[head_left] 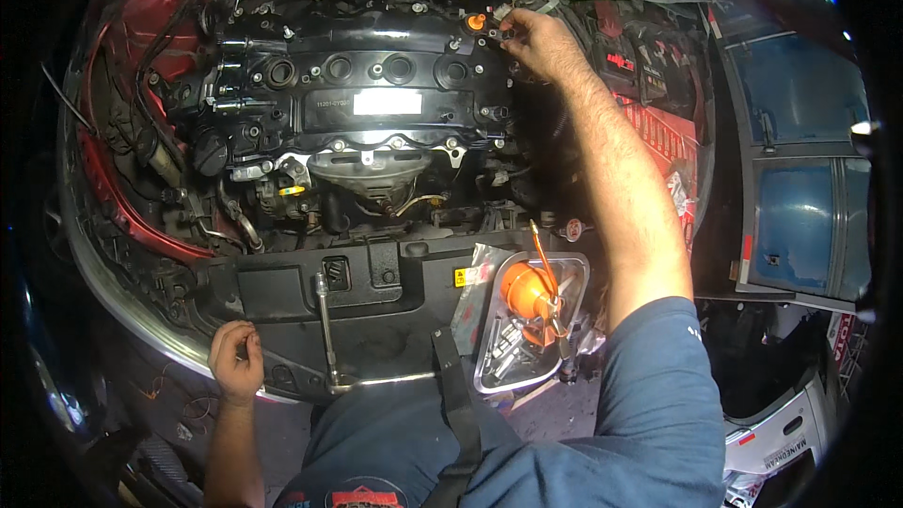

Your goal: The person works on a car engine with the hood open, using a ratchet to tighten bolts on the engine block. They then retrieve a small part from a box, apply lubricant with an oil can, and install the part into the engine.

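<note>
My right hand (534, 44) reaches over the far right corner of the engine, its fingers pinched at a small dark part that I cannot make out. Just left of those fingertips an orange plug (477, 23) stands up from the black valve cover (315, 111). Down at the front left, my left hand (235, 359) rests by the car's front edge, fingers curled in and nothing visible in them. To its right a long-handled ratchet with an extension (326, 329) lies on the black front panel (273, 284).
A clear tray (482, 372) holding an orange funnel (527, 290) and several metal parts stands at the front, under my right arm. Beside it lies a plastic bag (467, 320). A battery (632, 64) sits right of the engine; blue panels (800, 85) stand farther right.
</note>
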Available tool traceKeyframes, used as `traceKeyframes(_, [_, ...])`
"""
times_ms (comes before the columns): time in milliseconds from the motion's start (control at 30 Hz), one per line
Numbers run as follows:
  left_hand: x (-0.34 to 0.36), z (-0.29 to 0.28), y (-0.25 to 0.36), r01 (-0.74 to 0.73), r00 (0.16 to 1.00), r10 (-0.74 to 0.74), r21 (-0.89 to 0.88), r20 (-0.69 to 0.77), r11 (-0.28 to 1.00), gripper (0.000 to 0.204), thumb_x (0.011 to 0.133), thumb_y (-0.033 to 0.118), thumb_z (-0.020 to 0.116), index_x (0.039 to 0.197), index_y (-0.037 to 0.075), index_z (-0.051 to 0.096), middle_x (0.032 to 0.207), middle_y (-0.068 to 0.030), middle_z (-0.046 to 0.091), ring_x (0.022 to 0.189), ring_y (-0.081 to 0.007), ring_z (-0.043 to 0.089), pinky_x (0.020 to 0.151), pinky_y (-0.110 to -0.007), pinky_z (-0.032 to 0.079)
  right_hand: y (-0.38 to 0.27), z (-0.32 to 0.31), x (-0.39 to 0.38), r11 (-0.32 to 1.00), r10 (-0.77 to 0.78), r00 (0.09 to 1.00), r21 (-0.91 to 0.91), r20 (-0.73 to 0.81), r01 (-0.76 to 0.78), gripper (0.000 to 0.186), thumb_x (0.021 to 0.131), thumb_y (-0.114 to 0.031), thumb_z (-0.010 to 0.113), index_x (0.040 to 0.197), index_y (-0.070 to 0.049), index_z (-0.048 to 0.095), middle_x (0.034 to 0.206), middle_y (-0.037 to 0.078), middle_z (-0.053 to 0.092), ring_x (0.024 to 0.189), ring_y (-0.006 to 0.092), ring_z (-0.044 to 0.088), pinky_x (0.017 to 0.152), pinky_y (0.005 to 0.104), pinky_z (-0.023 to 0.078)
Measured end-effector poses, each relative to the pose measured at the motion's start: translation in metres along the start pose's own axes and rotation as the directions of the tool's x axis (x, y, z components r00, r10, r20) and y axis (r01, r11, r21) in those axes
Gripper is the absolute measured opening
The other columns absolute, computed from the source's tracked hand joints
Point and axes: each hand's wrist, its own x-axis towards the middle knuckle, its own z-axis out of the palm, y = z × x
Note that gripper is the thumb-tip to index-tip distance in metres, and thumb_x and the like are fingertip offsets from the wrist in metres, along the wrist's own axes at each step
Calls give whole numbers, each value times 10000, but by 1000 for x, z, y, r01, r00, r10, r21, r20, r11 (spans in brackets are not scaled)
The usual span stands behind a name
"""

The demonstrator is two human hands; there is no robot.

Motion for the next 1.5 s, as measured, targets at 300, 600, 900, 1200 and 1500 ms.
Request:
traceKeyframes(300, [3,3,-1,-2,1000,2,13,-1,1000,80,804,-50,609,883,-34,606,870,-161,634,794,-287,631,710,-347,520,7,17,4,996,-60,998,-62,-15,59,252,799,-155,747,1032,-92,675,966,113,690,937,274,666,864,384,534])
traceKeyframes(600, [2,3,-1,13,1000,-13,7,-1,1000,73,802,-45,615,874,-35,613,865,-156,637,798,-286,633,727,-355,520,7,18,12,973,-173,985,-154,10,173,151,817,-130,703,960,-80,702,922,148,688,919,322,661,838,419,540])
traceKeyframes(900, [-1,4,-5,19,1000,-19,-16,10,1000,74,799,-56,606,867,-29,615,855,-149,633,804,-289,634,750,-357,520,-7,10,19,945,-51,983,-309,177,105,194,867,-113,635,1030,-167,725,1033,131,695,985,301,668,891,409,539])
traceKeyframes(1200, [5,3,-3,-35,996,39,-54,85,998,103,780,-76,599,870,-27,607,848,-155,628,758,-282,629,685,-354,519,-1,16,12,967,-37,990,-246,134,70,206,818,-94,643,987,-172,730,970,119,705,926,309,676,839,411,551])
traceKeyframes(1500, [5,5,2,-55,998,55,-43,-7,998,65,776,-54,637,833,-42,609,829,-170,636,748,-312,633,678,-357,521,-11,-21,16,934,-94,922,-286,375,212,269,864,-170,663,1130,-203,694,1050,105,700,954,290,679,884,394,538])
